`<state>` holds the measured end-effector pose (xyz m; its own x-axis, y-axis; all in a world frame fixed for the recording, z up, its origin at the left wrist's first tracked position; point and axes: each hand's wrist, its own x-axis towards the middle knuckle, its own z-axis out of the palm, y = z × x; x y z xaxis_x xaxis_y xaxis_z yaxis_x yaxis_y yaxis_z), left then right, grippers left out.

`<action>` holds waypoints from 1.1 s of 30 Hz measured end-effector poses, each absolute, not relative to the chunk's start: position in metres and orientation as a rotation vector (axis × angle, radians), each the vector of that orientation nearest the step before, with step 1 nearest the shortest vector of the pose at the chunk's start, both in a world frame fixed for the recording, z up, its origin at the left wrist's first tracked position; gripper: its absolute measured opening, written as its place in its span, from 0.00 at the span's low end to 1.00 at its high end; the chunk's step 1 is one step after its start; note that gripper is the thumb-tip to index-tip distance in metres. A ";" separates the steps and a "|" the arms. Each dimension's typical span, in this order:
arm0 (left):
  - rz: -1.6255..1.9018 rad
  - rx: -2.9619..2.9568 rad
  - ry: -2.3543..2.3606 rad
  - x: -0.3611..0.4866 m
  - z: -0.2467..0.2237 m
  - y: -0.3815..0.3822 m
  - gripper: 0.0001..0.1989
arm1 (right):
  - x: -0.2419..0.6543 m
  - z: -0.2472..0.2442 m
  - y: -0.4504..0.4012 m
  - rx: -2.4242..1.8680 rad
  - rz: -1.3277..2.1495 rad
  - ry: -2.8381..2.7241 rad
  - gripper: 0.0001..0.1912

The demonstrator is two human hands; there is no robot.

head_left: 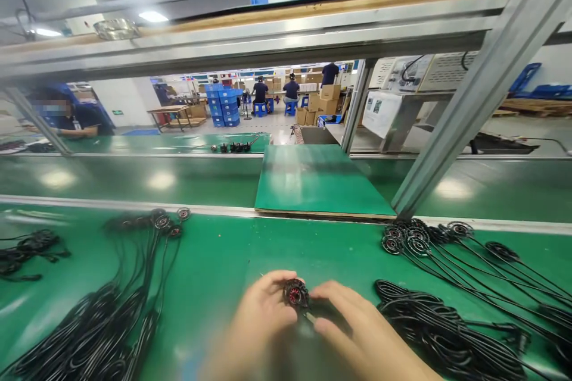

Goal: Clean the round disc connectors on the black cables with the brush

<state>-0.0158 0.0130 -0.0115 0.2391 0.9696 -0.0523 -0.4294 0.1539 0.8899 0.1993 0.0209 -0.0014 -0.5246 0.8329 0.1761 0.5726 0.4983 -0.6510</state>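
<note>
A small, round black part (292, 293) sits at the near middle of the scene, gripped by the fingers and thumb of the left hand (261, 309) at its left side. Its dark rim looks uneven and knobbly, and its face has a red centre crossed by dark radial lines. That face points toward the near side. The part is held up, its right edge close to the right hand's (357, 318) forefinger; whether they touch is unclear. A slim, pale piece (309, 316) shows just below it, near the right thumb's tip, its details blurred.

Hands (263, 306) (353, 321) between cable bundles (89, 333) (447, 327), apparently above tabletop (214, 274)
</note>
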 end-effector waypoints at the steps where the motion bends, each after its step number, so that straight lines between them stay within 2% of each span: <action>1: 1.163 0.885 0.764 -0.016 -0.012 0.014 0.28 | 0.198 -0.003 0.020 -1.165 0.720 -2.275 0.06; 6: 1.173 0.890 0.858 -0.018 -0.011 0.016 0.30 | 0.192 -0.011 0.015 -1.141 0.694 -2.198 0.08; 11: 1.129 0.939 0.920 -0.019 -0.003 0.012 0.30 | 0.189 -0.013 0.010 -0.997 0.469 -2.130 0.06; 15: 1.099 0.915 0.898 -0.019 -0.006 0.010 0.31 | 0.188 -0.014 0.008 -0.940 0.330 -2.091 0.09; 22: 1.068 0.861 0.860 -0.020 -0.010 0.009 0.29 | 0.183 -0.013 0.008 -0.942 0.325 -2.049 0.09; 33: 1.057 0.947 0.863 -0.019 0.001 0.007 0.32 | 0.183 -0.008 0.005 -0.962 0.311 -2.064 0.07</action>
